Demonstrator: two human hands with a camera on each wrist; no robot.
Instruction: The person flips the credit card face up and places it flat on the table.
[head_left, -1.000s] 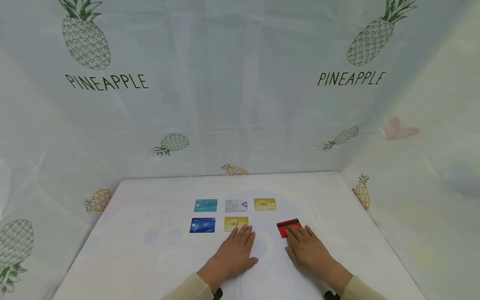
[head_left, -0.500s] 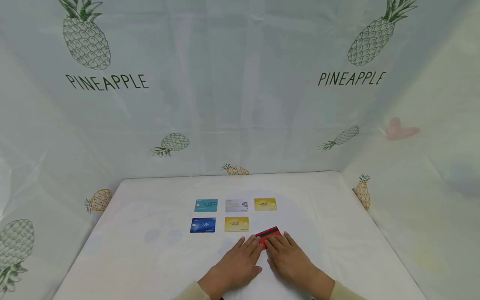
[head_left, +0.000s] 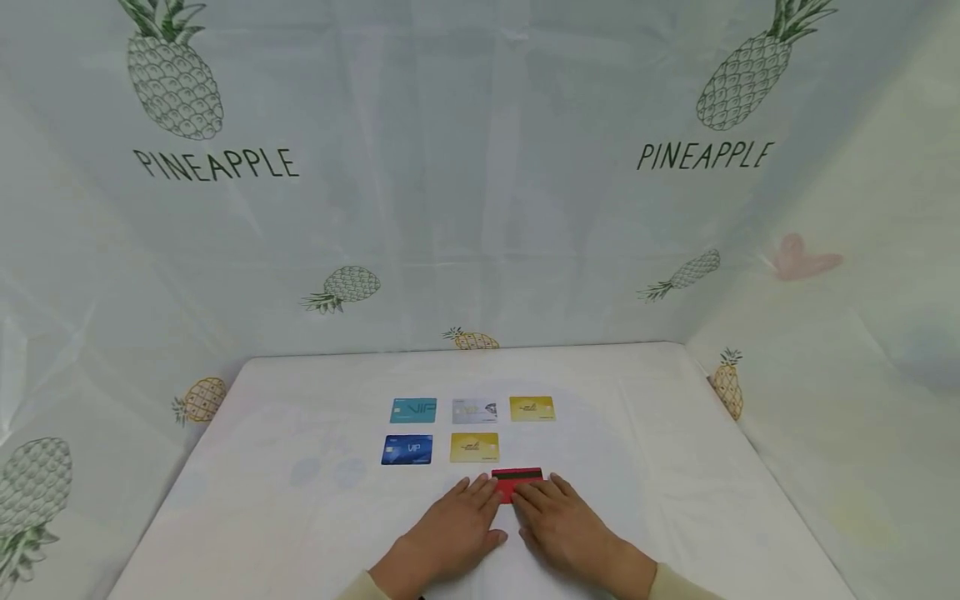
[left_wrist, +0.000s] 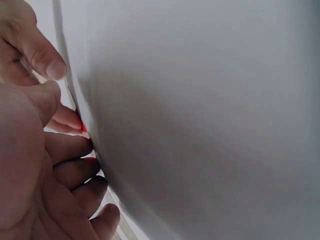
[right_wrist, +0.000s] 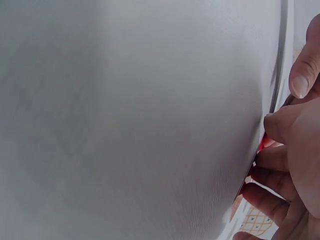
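A red card with a dark stripe lies face down on the white table, its long edges nearly level in the head view. The left hand touches its left edge with outstretched fingertips. On the card's lower right rest the fingertips of the right hand. Both palms face down, thumbs toward each other but apart. Only slivers of red show beneath the fingers in both wrist views. Just beyond the hands lie a gold card and a blue VIP card.
Farther back, a teal VIP card, a silver card and another gold card form a row. A white cloth covers the table. Pineapple-printed sheeting hangs behind and at both sides.
The right hand has slid the red card left and nearer the body, and the card has turned level. The left hand has drawn back from the near gold card to the red card's edge.
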